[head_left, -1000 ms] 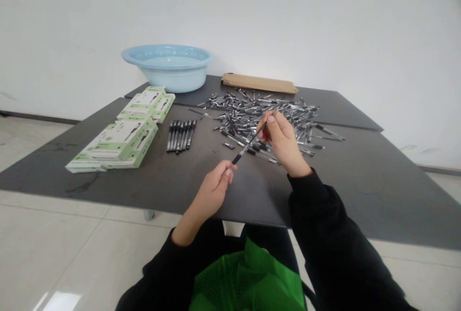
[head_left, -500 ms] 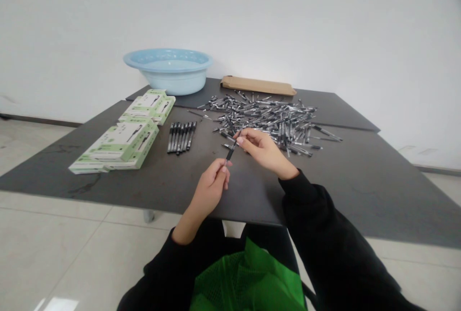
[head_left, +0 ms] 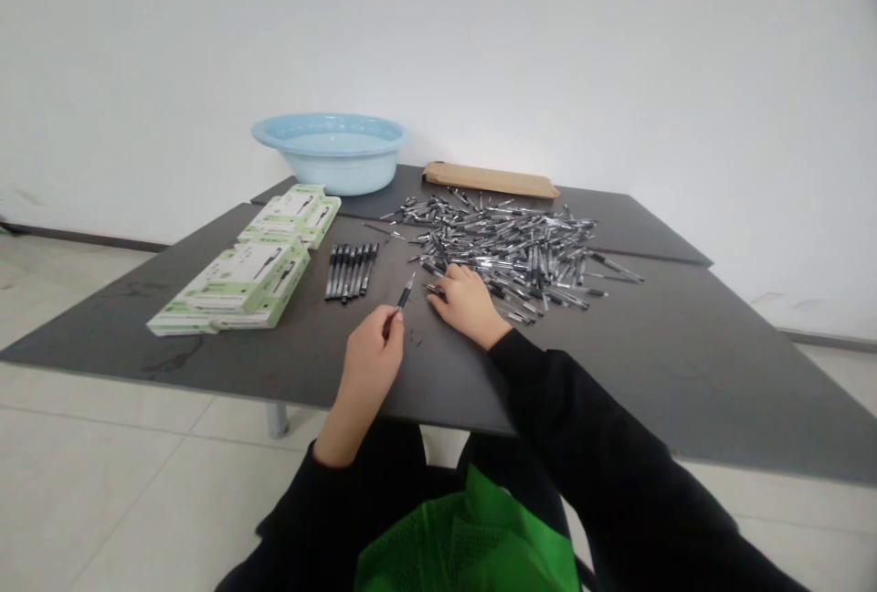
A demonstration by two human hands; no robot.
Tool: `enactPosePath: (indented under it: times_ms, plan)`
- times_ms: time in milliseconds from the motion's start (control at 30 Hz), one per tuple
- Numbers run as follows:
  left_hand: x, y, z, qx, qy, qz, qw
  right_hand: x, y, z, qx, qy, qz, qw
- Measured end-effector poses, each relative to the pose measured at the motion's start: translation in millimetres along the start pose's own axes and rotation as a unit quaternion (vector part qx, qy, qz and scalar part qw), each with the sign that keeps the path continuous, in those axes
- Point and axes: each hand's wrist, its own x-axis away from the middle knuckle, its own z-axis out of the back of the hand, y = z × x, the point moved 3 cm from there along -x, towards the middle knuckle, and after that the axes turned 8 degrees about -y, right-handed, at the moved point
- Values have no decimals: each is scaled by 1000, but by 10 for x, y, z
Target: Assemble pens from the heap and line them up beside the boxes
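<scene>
My left hand [head_left: 372, 356] is closed on an uncapped pen [head_left: 406, 291], its pale tip pointing up and away from me. At the near left edge of a heap of loose pens [head_left: 521, 249], my right hand [head_left: 471, 305] rests low with curled fingers. A small dark piece [head_left: 433, 289], maybe a cap or pen end, shows beside its thumb and fingertips; what the fingers pinch is partly hidden. Left of the heap lies a neat row of several capped black pens [head_left: 351, 270], side by side.
Green and white pen boxes [head_left: 233, 281] are stacked on the left of the dark table [head_left: 617, 373]. Behind them stands a light blue basin [head_left: 335, 163]. A flat brown cardboard piece [head_left: 490, 179] lies at the back, near the wall.
My hands have come apart. The left has drawn back leftwards with the pen, whose tip now shows. The right has left the pen and dropped to the heap's near edge.
</scene>
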Motion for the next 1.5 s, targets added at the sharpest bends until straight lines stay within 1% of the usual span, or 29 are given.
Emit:
enactPosePath:
  times_ms: [67, 167, 300, 400, 533, 600, 700, 800, 900, 1000, 1100, 1167, 1200, 1267, 1300, 1333, 1367, 1433, 1500]
  plan:
    - [-17, 2, 18, -42, 23, -16, 999, -21, -36, -35, 25, -4, -6, 1000]
    - [-27, 12, 9, -101, 46, -35, 993, -28, -34, -57, 31, -6, -5, 999]
    - [-37, 6, -19, -166, 60, -27, 984, 14, 102, 26, -1, 23, -25, 999]
    - [-61, 0, -48, -202, 44, -24, 978, 62, 268, 137, -56, 59, -54, 995]
    - [-82, 29, -94, -256, -4, -18, 966, 106, 415, 224, -137, 78, -54, 986]
    - [-78, 54, -107, -282, -17, -8, 959, 114, 437, 237, -161, 85, -52, 982]
    - [-63, 91, -114, -301, -22, 4, 953, 117, 430, 236, -181, 91, -52, 978]
    - [-50, 110, -125, -307, -29, 10, 951, 116, 419, 231, -205, 96, -47, 973]
    - [-41, 102, -136, -302, -33, 9, 953, 119, 439, 231, -257, 99, -45, 960]
    - [-53, 72, -98, -276, -20, 12, 961, 119, 483, 243, -321, 98, -42, 941]
    - [-133, 114, 35, -239, 6, -6, 971, 116, 526, 287, -392, 105, -36, 913]
    - [-243, 248, 154, -201, 20, -53, 978, 112, 548, 334, -448, 116, -35, 886]
    - [-319, 344, 202, -174, 17, -79, 981, 109, 557, 361, -476, 122, -35, 870]
    - [-506, 567, 239, -106, -12, -136, 985, 103, 579, 415, -517, 133, -39, 844]
    - [-615, 675, 224, -67, -26, -161, 984, 100, 594, 440, -530, 140, -43, 835]
    - [-734, 761, 188, -24, -34, -170, 985, 97, 614, 460, -539, 146, -48, 828]
    - [-857, 817, 128, 24, -43, -164, 985, 96, 640, 477, -548, 154, -54, 820]
    - [-1092, 837, -45, 115, -60, -118, 985, 104, 708, 497, -570, 174, -63, 800]
    - [-1260, 770, -237, 198, -77, -62, 975, 122, 780, 495, -593, 183, -68, 781]
